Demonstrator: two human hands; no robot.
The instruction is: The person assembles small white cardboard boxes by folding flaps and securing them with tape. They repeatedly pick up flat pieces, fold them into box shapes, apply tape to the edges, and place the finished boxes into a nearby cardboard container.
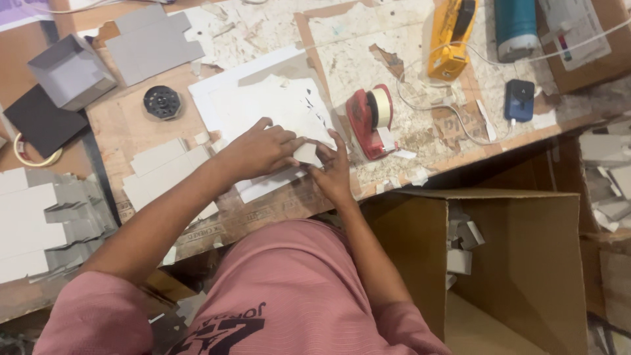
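My left hand [259, 150] and my right hand [333, 172] meet over a small white card piece [307, 154] near the front edge of the wooden workbench [125, 125]. Both pinch that piece between the fingers. It lies on a large white sheet [263, 102] with torn paper bits on it. A red tape dispenser [369, 121] with a white roll stands just right of my right hand.
Grey card pieces [161, 167] and a stack of folded grey boxes [39, 220] lie left. A grey box [69, 72], black round disc [162, 102], yellow tool [450, 36], teal cylinder [516, 26] and blue device [519, 100] sit farther back. An open cardboard carton [513, 263] stands below right.
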